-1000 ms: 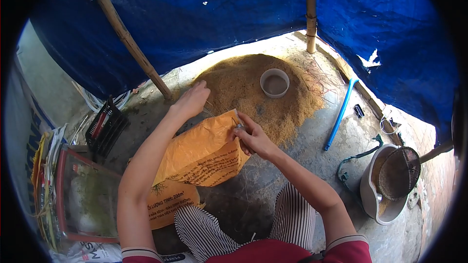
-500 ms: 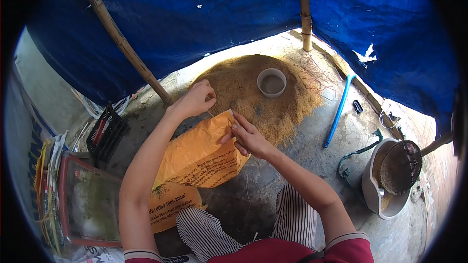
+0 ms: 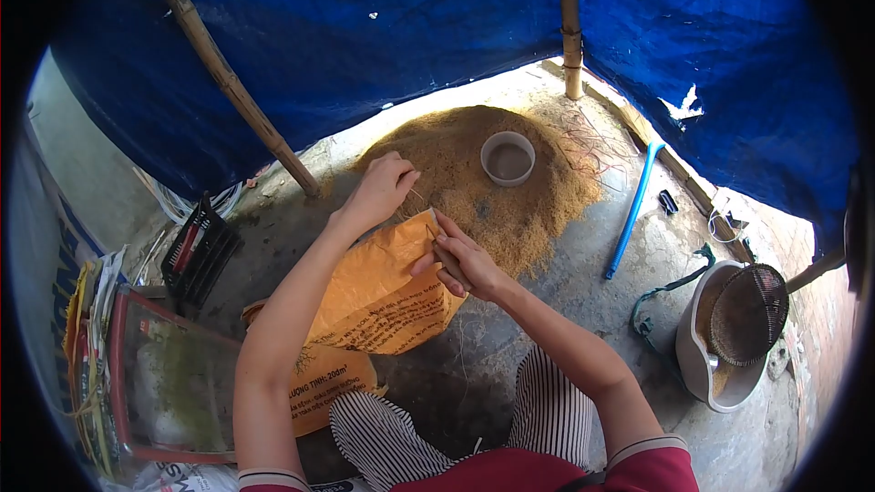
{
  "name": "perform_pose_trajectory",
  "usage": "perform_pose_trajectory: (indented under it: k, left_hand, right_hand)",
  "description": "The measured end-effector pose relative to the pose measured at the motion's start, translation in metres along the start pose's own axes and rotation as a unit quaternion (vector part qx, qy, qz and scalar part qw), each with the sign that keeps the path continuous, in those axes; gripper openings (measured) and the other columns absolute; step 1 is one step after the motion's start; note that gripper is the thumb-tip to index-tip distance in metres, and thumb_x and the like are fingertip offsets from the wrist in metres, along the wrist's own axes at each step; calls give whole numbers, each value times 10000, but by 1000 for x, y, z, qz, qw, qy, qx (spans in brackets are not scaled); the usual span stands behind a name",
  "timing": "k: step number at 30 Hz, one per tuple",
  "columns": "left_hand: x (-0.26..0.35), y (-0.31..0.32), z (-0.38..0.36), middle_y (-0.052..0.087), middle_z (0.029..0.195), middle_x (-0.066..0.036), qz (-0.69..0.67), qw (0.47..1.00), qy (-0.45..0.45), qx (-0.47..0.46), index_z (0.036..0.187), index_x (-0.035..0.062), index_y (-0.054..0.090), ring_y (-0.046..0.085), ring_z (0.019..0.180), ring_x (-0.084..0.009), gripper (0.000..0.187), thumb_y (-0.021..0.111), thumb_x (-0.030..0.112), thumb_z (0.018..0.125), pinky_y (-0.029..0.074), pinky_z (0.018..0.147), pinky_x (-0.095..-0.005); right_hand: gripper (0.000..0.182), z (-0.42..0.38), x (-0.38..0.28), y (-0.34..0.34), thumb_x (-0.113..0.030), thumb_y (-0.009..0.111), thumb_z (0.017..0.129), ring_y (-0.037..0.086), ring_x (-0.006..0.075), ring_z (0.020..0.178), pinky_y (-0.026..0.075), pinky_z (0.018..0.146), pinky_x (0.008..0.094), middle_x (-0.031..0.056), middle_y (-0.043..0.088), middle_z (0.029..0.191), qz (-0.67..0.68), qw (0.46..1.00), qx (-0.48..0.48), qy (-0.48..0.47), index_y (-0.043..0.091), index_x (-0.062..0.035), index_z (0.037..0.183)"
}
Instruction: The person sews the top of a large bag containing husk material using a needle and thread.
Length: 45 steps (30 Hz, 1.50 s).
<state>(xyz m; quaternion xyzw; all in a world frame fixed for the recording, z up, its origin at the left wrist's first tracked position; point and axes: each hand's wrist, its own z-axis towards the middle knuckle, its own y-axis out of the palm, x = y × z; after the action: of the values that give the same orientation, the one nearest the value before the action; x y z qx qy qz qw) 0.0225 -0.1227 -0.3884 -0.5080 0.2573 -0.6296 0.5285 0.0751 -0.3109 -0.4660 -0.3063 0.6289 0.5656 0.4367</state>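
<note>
A printed orange sack (image 3: pixel 383 278) lies slanting across my knees, its top corner raised. My right hand (image 3: pixel 467 264) is closed on that corner, thumb along the edge. A brown handle (image 3: pixel 452 266) lies in the same hand, with a thin dark tip against the sack; it looks like a small knife. Just beyond the sack's edge, my left hand (image 3: pixel 383 189) pinches a thin thread (image 3: pixel 415 191) between thumb and fingers. The thread bends near the sack's upper edge.
A heap of golden-brown grain or husk (image 3: pixel 547 210) holds a white tub (image 3: pixel 509 158). To the right are a blue pipe (image 3: pixel 635 210) and a pale bucket (image 3: pixel 697 346) with a round sieve (image 3: pixel 749 313). A black crate (image 3: pixel 200 251) and a red-framed panel (image 3: pixel 173 383) stand left.
My left hand has moved slightly right and away from me, and more thread shows beside its fingers. The right hand keeps its grip at the sack's corner.
</note>
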Motion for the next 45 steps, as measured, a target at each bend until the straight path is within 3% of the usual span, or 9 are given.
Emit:
perform_pose_trajectory:
  k: [10, 18, 27, 37, 39, 40, 42, 43, 45]
  left_hand:
    - [14, -19, -16, 542, 803, -143, -66, 997, -5, -40, 875, -37, 637, 548, 745, -286, 188, 572, 138, 855, 426, 655, -377]
    - [-1, -39, -43, 581, 754, -72, -90, 996, 3, -21, 894, -7, 667, 551, 669, -149, 145, 633, 107, 810, 442, 603, -271]
    - [-6, -40, -47, 576, 729, -59, 19, 998, 9, -51, 850, 32, 696, 492, 741, -212, 138, 688, 120, 744, 403, 672, -328]
    - [-12, -29, -54, 545, 666, -61, -27, 997, 21, -66, 821, 24, 682, 495, 728, -195, 120, 673, 126, 758, 406, 678, -334]
    - [-19, -22, -50, 517, 651, -22, -106, 985, -124, -48, 806, 47, 662, 493, 664, -146, 119, 633, 163, 799, 394, 616, -309]
    - [-23, -17, -49, 517, 651, -22, -106, 985, -124, -49, 806, 47, 662, 493, 664, -146, 119, 633, 163, 799, 394, 616, -309]
    - [-33, -4, -45, 528, 674, -19, -248, 924, -286, -51, 730, 28, 601, 474, 571, -169, 222, 605, 228, 828, 398, 566, -320]
    - [-39, 0, -43, 528, 674, -19, -248, 924, -285, -51, 730, 28, 601, 474, 571, -169, 222, 605, 228, 828, 398, 566, -320]
    - [-49, 5, -41, 553, 714, -36, -499, 775, -386, -49, 648, 72, 491, 507, 623, -158, 267, 568, 232, 848, 401, 565, -295]
  right_hand:
    - [511, 1, 6, -1, -197, 184, 977, 394, 102, 362, 387, 346, 217, 185, 653, 873, 36, 999, 10, -15, 12, -113, 1450]
    - [502, 2, 7, 2, -182, 183, 967, 393, 110, 341, 389, 337, 215, 184, 652, 857, 40, 999, 6, -35, 48, -80, 1440]
    - [505, 2, 7, 3, -178, 183, 958, 395, 110, 340, 388, 330, 216, 179, 652, 843, 30, 999, 14, -38, 62, -76, 1438]
    - [507, 4, 11, 2, -180, 185, 953, 414, 112, 391, 398, 378, 224, 141, 632, 755, 15, 999, 33, -38, 77, -74, 1437]
    - [511, 4, 11, 2, -170, 204, 952, 414, 109, 392, 395, 377, 222, 133, 623, 751, 16, 999, 34, -40, 75, -76, 1437]
    - [517, 3, 11, 2, -160, 224, 950, 414, 106, 392, 393, 377, 220, 124, 614, 748, 17, 998, 35, -42, 72, -78, 1437]
    - [528, 3, 9, 4, -152, 255, 949, 417, 104, 392, 388, 375, 219, 119, 610, 763, -9, 998, 50, -47, 65, -76, 1435]
    - [542, 2, 9, 5, -144, 287, 947, 420, 102, 391, 383, 374, 219, 113, 605, 779, -33, 996, 65, -51, 57, -74, 1433]
    - [543, 0, 9, 9, -132, 310, 948, 420, 97, 393, 374, 372, 220, 104, 595, 786, -47, 994, 84, -54, 61, -68, 1426]
